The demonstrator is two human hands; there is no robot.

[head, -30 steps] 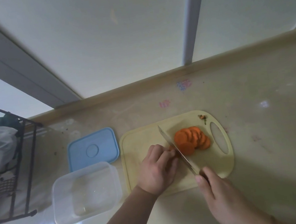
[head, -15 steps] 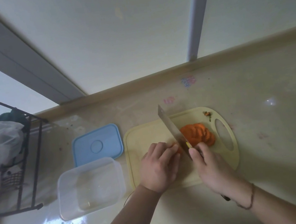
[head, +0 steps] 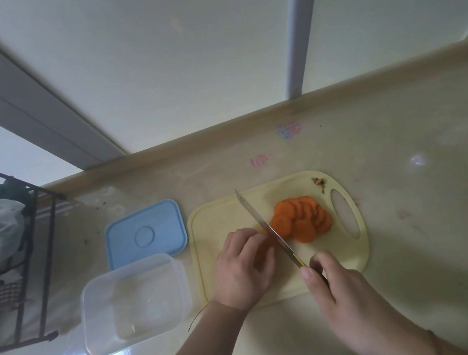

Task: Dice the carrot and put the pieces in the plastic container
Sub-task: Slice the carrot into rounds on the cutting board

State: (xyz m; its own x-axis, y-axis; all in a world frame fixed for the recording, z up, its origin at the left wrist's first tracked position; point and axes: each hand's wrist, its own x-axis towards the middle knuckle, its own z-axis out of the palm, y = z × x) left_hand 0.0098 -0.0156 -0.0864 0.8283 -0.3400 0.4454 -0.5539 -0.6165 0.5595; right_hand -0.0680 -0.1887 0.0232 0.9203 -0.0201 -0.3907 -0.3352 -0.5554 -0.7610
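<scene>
Blade position has changed: half a second ago the knife stood raised with its tip high over the board; now it lies low against the carrot stub, so one more slice is being cut. The right hand, at 5 o'clock of the cutting board, has slid back and grips the handle with curled fingers. The left hand holds the stub under curled fingertips, touching the blade's left face. Carrot slices lie fanned just right of the blade. Judgement: slicing is nearly finished; dicing and transfer remain. The plastic container, at 9 o'clock of the board, holds no carrot; its blue lid lies behind it. No legible writing; the countertop's coloured marks are unreadable.
</scene>
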